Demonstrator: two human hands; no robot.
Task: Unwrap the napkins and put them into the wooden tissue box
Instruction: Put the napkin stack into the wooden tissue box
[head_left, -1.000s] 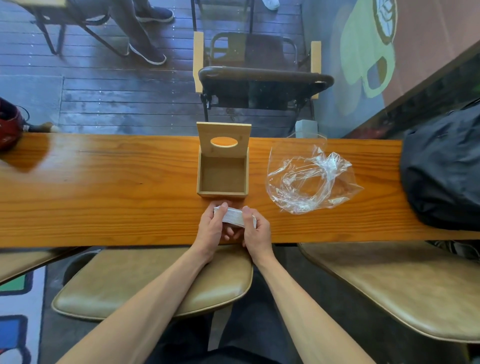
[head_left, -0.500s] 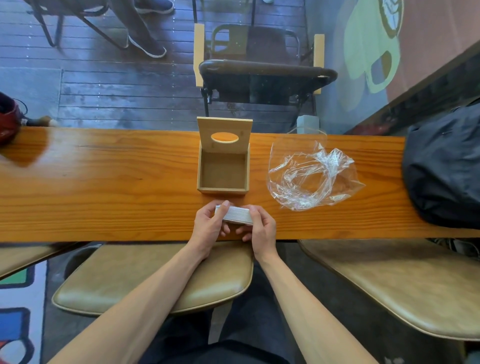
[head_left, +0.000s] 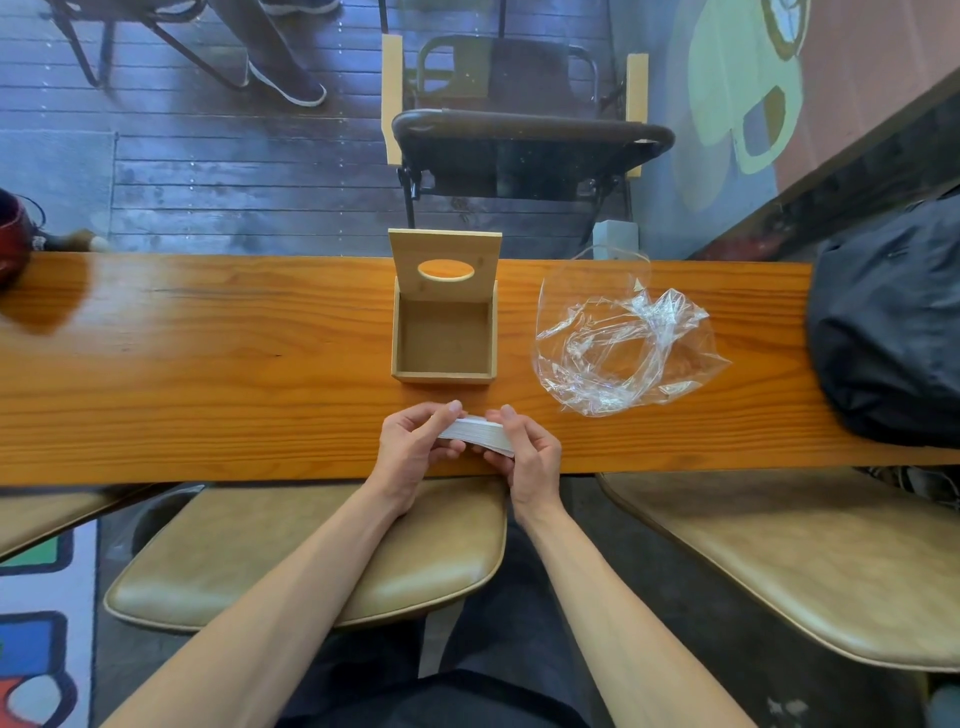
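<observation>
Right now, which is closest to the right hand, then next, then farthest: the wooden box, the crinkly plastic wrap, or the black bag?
1. Open wooden tissue box, just ahead, slightly left.
2. Crumpled clear plastic wrapper, ahead, right.
3. Black fabric bag, far right.

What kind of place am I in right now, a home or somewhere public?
Probably a café or casual eatery. You sit at a long wooden counter facing a window, with padded stools beneath, a refillable wooden tissue box, and a coffee-cup mural outside.
</observation>
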